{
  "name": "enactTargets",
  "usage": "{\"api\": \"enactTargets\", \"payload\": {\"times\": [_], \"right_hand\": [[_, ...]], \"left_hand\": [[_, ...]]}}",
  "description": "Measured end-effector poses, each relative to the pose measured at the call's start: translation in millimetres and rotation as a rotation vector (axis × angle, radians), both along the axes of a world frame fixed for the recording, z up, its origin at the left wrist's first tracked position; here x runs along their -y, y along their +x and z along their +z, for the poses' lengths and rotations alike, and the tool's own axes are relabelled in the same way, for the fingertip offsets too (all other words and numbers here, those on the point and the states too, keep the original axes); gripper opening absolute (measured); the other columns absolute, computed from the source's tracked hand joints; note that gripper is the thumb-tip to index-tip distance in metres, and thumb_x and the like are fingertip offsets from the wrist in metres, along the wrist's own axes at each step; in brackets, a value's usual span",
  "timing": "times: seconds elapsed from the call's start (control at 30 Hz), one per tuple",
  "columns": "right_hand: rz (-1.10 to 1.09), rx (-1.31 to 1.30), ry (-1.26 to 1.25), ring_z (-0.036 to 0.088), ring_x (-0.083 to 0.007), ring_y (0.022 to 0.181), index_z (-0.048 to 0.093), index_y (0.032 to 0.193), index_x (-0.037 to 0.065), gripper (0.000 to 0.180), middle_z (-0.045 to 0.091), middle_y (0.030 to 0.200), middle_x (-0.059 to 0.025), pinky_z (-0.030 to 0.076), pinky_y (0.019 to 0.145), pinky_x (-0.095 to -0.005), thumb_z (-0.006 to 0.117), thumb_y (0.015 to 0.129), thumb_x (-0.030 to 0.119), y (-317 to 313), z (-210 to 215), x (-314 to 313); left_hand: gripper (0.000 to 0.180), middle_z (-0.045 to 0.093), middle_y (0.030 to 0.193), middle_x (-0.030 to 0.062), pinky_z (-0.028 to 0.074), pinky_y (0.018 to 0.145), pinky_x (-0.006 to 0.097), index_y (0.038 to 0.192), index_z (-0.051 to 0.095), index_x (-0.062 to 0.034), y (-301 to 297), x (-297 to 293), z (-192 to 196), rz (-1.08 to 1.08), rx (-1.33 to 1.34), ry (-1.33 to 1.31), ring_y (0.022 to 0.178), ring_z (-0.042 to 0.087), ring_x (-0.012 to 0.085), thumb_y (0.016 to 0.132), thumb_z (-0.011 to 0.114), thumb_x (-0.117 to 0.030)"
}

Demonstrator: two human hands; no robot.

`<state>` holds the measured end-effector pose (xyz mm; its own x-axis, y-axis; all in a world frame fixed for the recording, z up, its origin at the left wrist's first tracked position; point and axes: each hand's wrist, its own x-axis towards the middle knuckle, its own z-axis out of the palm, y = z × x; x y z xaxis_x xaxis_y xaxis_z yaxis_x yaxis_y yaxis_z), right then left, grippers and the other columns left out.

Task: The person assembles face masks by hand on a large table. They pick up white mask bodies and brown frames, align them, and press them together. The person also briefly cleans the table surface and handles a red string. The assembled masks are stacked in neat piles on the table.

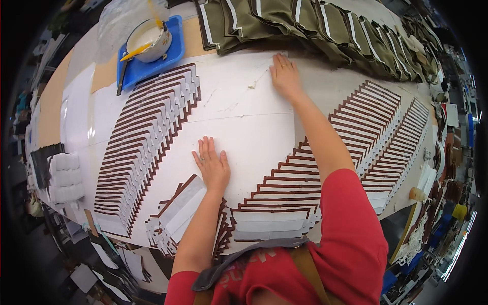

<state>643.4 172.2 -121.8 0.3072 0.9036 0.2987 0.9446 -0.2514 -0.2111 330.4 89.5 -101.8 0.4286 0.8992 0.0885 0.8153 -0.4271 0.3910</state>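
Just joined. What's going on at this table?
A person has both bare hands palm-down at the white work surface, apparently holding nothing. The left hand is near the middle; the right hand reaches farther out, close to the overlapping olive pieces. Brown-edged white pieces lie in overlapping rows on the left and right. A bowl sits in a blue tray at far left.
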Motion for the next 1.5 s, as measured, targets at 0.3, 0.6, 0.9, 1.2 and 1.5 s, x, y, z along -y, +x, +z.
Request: {"api": "enactTargets", "payload": {"times": [0.3, 0.6, 0.9, 1.2, 1.5], "right_hand": [[0.041, 0.064, -0.03, 0.05, -0.0278, 0.097, 0.052, 0.104, -0.001, 0.028, 0.053, 0.098, -0.0126, 0.044, 0.083, -0.0348, 0.045, 0.078, 0.006, 18, 17, -31], [0.204, 0.321, -0.13, 0.057, -0.03, 0.078, 0.055, 0.081, -0.001, 0.014, 0.058, 0.084, -0.0155, 0.049, 0.069, -0.0378, 0.048, 0.075, 0.009, 41, 11, -68], [-0.222, -0.951, 0.507, 0.052, -0.0164, 0.064, 0.05, 0.083, 0.002, 0.013, 0.054, 0.066, -0.0078, 0.042, 0.06, -0.0277, 0.042, 0.079, 0.012, 32, -1, -53], [-0.106, -1.197, 0.555, 0.037, -0.0096, 0.054, 0.043, 0.076, 0.005, 0.007, 0.042, 0.06, -0.0018, 0.036, 0.051, -0.0257, 0.039, 0.08, 0.009, -9, -13, -39], [0.377, -1.079, 0.15, 0.051, -0.0374, 0.057, 0.044, 0.08, 0.004, 0.007, 0.05, 0.059, -0.0194, 0.041, 0.054, -0.0415, 0.041, 0.076, 0.009, -147, 32, 32]], "left_hand": [[0.047, 0.028, 0.135, 0.0139, 0.005, 0.105, 0.049, 0.128, 0.03, -0.0015, -1, 0, -1, 0.016, -0.016, 0.023, 0.129, 0.018, 0.0274, 0.087, 0.039, -0.023], [0.045, 0.027, 0.135, 0.0136, 0.005, 0.105, 0.049, 0.126, 0.033, -0.0022, 0, -1, 1, 0.019, -0.022, -0.016, 0.129, 0.017, 0.0275, 0.087, 0.04, -0.024], [0.048, 0.025, 0.136, 0.0136, 0.004, 0.105, 0.049, 0.127, 0.033, -0.0025, -1, 0, 3, 0.017, -0.065, -0.029, 0.13, 0.016, 0.0279, 0.087, 0.041, -0.027], [0.048, 0.025, 0.135, 0.0136, 0.003, 0.105, 0.047, 0.128, 0.031, -0.004, 3, 1, 0, 0.012, -0.111, 0.01, 0.13, 0.015, 0.0269, 0.087, 0.042, -0.027], [0.049, 0.024, 0.137, 0.0123, 0.004, 0.105, 0.048, 0.129, 0.031, -0.0053, 2, 0, -2, 0.025, -0.125, 0.014, 0.13, 0.015, 0.0267, 0.087, 0.041, -0.029]]}}
